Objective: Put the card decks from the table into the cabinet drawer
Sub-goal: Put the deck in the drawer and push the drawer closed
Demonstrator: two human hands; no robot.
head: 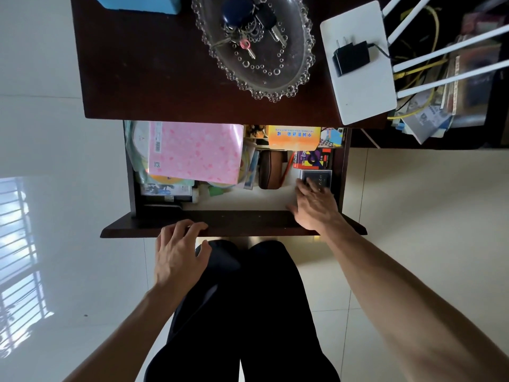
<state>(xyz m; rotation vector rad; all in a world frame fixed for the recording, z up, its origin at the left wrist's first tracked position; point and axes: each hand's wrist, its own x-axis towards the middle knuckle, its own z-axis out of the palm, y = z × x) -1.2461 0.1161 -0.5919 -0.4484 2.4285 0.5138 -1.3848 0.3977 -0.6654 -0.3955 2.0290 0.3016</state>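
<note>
The dark wooden drawer (234,224) stands pulled out under the table top. A dark blue card deck (316,176) lies flat in its right part, in front of a red and purple deck box (312,159). My right hand (315,206) reaches into the drawer, fingers spread, with the fingertips resting on the near edge of the blue deck. My left hand (177,250) hovers at the drawer's front panel, fingers curled over its edge and apart, holding nothing.
The drawer also holds a pink packet (195,153), discs, a brown case (271,169) and an orange box (293,137). On the dark table (143,78) sit a glass dish (300,75) with keys, a white router (360,86) carrying a black plug adapter, and a blue box (140,2). My dark-trousered legs are below.
</note>
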